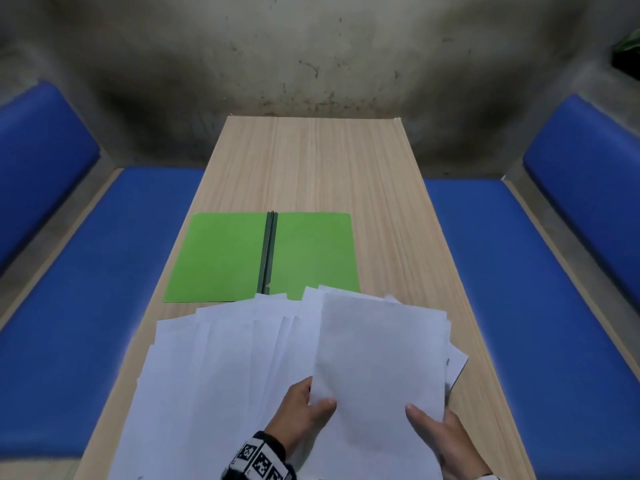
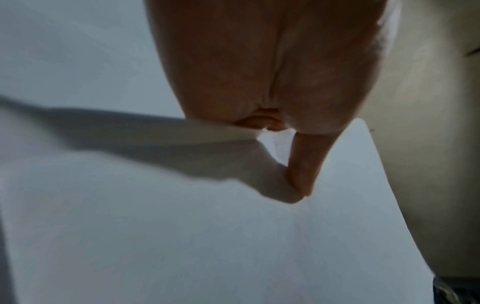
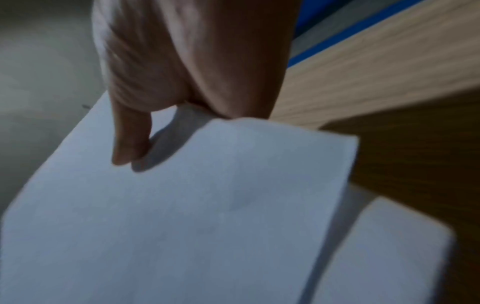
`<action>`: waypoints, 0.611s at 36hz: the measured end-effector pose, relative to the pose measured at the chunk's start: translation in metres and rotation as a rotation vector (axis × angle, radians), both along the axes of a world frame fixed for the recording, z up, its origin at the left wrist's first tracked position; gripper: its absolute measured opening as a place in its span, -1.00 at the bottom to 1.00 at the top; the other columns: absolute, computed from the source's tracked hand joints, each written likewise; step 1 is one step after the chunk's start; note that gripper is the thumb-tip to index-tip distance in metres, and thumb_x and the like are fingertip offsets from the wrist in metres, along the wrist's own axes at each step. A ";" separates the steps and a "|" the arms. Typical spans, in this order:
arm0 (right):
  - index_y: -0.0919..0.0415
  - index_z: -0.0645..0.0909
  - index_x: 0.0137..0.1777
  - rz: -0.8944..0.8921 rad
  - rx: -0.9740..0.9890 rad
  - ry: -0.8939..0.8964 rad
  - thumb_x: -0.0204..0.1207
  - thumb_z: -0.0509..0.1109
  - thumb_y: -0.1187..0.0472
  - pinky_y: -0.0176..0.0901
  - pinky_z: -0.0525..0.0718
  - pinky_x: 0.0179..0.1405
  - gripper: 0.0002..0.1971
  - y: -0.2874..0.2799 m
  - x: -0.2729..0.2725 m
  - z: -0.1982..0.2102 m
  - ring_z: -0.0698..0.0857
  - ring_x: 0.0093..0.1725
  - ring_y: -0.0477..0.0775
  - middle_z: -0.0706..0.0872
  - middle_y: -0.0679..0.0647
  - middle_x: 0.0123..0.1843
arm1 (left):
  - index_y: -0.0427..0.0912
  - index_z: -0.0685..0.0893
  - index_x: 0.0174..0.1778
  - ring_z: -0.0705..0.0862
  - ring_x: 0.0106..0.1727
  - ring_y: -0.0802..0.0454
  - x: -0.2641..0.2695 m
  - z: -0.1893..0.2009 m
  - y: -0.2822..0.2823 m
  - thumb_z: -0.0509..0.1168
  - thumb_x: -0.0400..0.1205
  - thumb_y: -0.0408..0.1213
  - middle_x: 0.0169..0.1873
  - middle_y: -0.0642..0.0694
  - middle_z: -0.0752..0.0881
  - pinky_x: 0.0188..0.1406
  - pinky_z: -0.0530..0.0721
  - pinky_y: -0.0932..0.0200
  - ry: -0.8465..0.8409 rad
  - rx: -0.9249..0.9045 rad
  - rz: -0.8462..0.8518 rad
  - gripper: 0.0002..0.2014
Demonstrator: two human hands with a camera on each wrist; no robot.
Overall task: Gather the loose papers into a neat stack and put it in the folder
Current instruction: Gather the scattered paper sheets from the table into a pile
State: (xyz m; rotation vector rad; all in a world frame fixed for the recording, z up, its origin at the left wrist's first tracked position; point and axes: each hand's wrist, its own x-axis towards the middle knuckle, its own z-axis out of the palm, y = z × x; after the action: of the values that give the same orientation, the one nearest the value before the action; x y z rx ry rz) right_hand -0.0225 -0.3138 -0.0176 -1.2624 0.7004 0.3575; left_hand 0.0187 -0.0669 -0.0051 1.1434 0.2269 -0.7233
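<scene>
A small stack of white sheets (image 1: 377, 358) is lifted at the near right of the table, held by both hands at its near edge. My left hand (image 1: 304, 410) pinches its left corner, thumb on top (image 2: 301, 174). My right hand (image 1: 436, 434) pinches its right corner (image 3: 130, 144), thumb on top, fingers beneath. Several loose white papers (image 1: 214, 368) lie fanned out on the table to the left and under the held stack. A green folder (image 1: 263, 258) lies open flat beyond the papers, its dark spine in the middle.
The wooden table (image 1: 346, 168) is long and narrow, bare beyond the folder. Blue cushioned benches (image 1: 86, 306) run along both sides. A stained grey wall stands at the far end. Another sheet (image 3: 389, 257) lies under the held stack at the right.
</scene>
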 end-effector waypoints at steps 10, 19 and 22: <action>0.53 0.67 0.18 -0.005 -0.155 0.054 0.27 0.65 0.33 0.21 0.69 0.13 -0.51 0.001 -0.002 -0.031 0.79 -0.01 0.39 0.83 0.40 -0.01 | -0.04 0.51 0.40 0.40 0.47 -0.05 0.004 -0.046 0.020 0.30 0.64 -0.01 0.40 -0.05 0.43 0.37 0.56 0.04 -0.295 1.309 -0.006 -0.58; 0.31 0.74 -0.17 -0.001 -0.279 0.120 0.43 0.52 0.44 -0.02 0.67 -0.04 -0.95 -0.002 -0.009 -0.038 0.77 -0.11 0.21 0.84 0.10 -0.31 | -0.11 0.10 0.66 0.43 0.47 -0.07 0.009 -0.059 0.027 0.36 0.55 0.14 0.46 -0.07 0.42 0.36 0.52 0.02 -0.165 1.450 -0.111 -0.14; 0.25 0.74 -0.24 -0.007 -0.281 0.113 0.42 0.53 0.45 0.01 0.65 0.04 -0.89 -0.001 -0.011 -0.037 0.76 -0.13 0.17 0.84 0.05 -0.33 | -0.08 0.41 0.44 0.58 0.27 -0.07 0.009 -0.063 0.030 0.38 0.58 -0.05 0.24 -0.06 0.59 0.24 0.62 0.02 -0.173 1.353 -0.021 -0.47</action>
State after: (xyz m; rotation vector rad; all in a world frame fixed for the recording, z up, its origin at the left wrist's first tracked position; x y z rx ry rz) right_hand -0.0336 -0.3144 -0.0551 -1.5135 0.8728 0.3345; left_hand 0.0279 -0.0365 -0.0678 2.4759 0.5997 -0.4275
